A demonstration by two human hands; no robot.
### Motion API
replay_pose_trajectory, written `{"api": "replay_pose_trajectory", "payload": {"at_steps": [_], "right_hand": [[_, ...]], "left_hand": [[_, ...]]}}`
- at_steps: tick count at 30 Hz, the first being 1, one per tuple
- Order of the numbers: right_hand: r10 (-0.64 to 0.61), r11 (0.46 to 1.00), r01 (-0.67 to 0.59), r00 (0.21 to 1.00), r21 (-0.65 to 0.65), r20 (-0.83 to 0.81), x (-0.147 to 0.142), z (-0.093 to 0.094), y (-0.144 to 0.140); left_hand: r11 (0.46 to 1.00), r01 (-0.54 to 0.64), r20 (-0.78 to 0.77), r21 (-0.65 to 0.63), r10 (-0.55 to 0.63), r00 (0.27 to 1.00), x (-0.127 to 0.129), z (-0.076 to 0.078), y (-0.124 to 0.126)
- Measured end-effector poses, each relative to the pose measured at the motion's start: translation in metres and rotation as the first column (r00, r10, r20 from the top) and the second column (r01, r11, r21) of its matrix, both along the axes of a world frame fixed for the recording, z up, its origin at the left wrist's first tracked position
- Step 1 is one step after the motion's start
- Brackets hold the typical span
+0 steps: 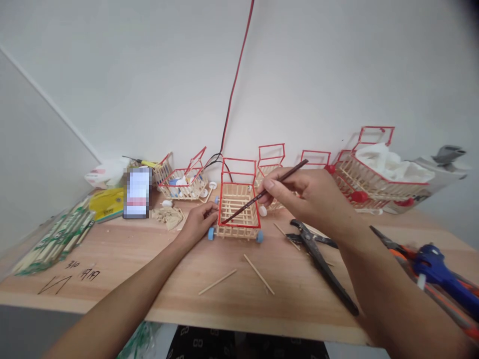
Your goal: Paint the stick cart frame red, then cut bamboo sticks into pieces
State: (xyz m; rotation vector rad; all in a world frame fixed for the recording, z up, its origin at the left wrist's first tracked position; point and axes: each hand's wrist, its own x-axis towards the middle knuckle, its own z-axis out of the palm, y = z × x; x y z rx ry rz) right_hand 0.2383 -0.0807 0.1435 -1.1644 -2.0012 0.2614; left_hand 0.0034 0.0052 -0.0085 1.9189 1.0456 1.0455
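- The left hand (198,219) was cupped against the left side of a small stick-built shopping cart (238,209), fingers curled round its near-left corner, steadying it.
- The cart stood on the wooden table (149,279), about mid-table, with a red-painted rim and handle frame and blue wheels (211,233) at its near corners.
- The right hand (307,197) was closed in a pen-like pinch on a thin dark paintbrush (265,191), thumb and forefinger gripping its middle.
- The brush slanted down to the left, its tip touching the red rim at the near-left of the cart.
- Black scissors (322,262) lay just near of the right wrist, and two bare wooden sticks (258,273) lay near of the cart.
- A blue glue gun (437,271) lay at the right edge of the table.
- Further finished carts (364,182) stood along the far wall, and packs of sticks (56,242) lay at the left.
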Motion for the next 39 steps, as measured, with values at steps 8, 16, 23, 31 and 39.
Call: {"api": "replay_pose_trajectory", "payload": {"at_steps": [8,16,23,31,39], "right_hand": [[0.020,1.000,-0.020,0.999,0.002,-0.043,-0.004,-0.001,0.000],[-0.083,0.995,0.089,0.989,0.044,-0.120,0.012,0.004,0.010],[-0.439,0.837,0.502,0.854,0.219,-0.281,0.076,0.032,-0.005],[-0.543,0.756,0.635,0.744,0.159,-0.388,0.101,0.022,-0.023],[-0.393,0.878,0.475,0.778,0.051,-0.490,0.106,-0.053,0.000]], "left_hand": [[0.999,-0.030,-0.040,0.022,0.031,0.999,0.001,0.003,-0.001],[1.000,-0.006,-0.015,0.003,0.006,1.000,-0.002,-0.004,0.003],[1.000,-0.008,-0.075,0.025,0.009,0.997,-0.003,0.001,0.003],[0.999,-0.023,-0.069,0.027,0.025,0.997,-0.003,0.003,0.004],[0.998,-0.044,-0.044,0.046,0.046,0.998,-0.003,0.006,0.004]]}}
